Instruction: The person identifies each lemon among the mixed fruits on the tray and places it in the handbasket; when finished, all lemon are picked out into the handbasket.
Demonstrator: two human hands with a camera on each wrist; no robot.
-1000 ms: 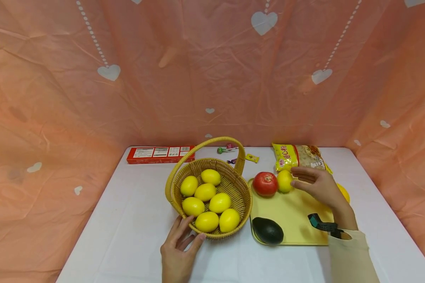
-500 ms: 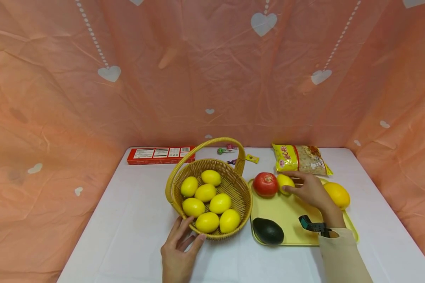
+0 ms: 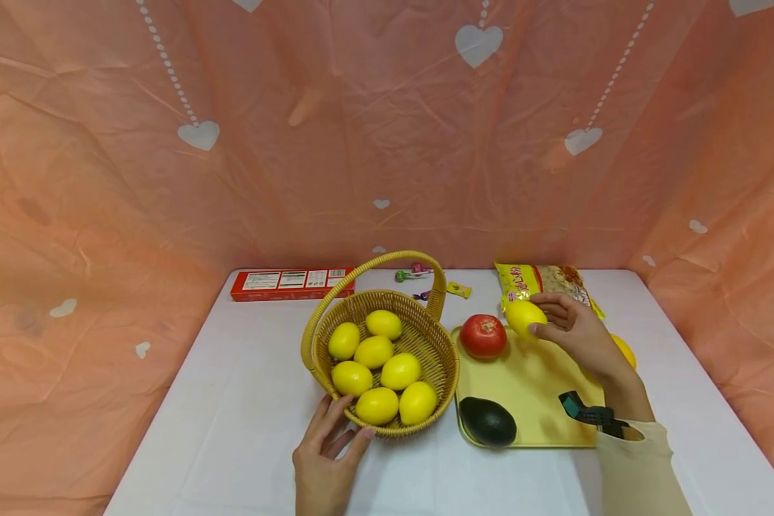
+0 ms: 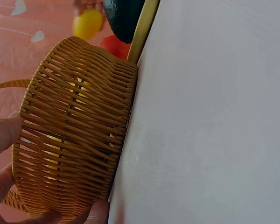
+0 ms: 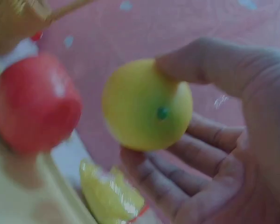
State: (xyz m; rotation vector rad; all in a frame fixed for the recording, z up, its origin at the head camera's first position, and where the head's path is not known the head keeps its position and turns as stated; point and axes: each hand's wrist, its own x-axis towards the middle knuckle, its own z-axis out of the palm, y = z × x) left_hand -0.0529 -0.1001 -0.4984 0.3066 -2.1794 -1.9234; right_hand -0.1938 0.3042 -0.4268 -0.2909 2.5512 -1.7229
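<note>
A wicker basket [image 3: 445,358] with a tall arched handle stands on the table with several lemons [image 3: 374,351] in it. At its near left side my left hand [image 3: 327,451] holds the basket, fingers on the rim and thumb lower on the wall. My right hand [image 3: 580,333] pinches another lemon [image 3: 525,319] between thumb and fingers, raised above the back of the yellow tray [image 3: 535,387]. The right wrist view shows the green stem end of this lemon [image 5: 144,107]. A red pomegranate [image 3: 484,337] and a dark green avocado [image 3: 488,421] lie along the tray's left side.
An orange-yellow fruit [image 3: 624,351] is partly hidden behind my right wrist. Behind the tray lies a yellow food packet [image 3: 557,283]. A red box [image 3: 290,284] lies at the back left, with lollipops [image 3: 413,274] and a yellow-wrapped candy [image 3: 459,289] behind the basket.
My right hand has reached the lemon beside the pomegranate, taken hold of it and lifted it off the tray, moving slightly right. My left hand and the basket have not moved.
</note>
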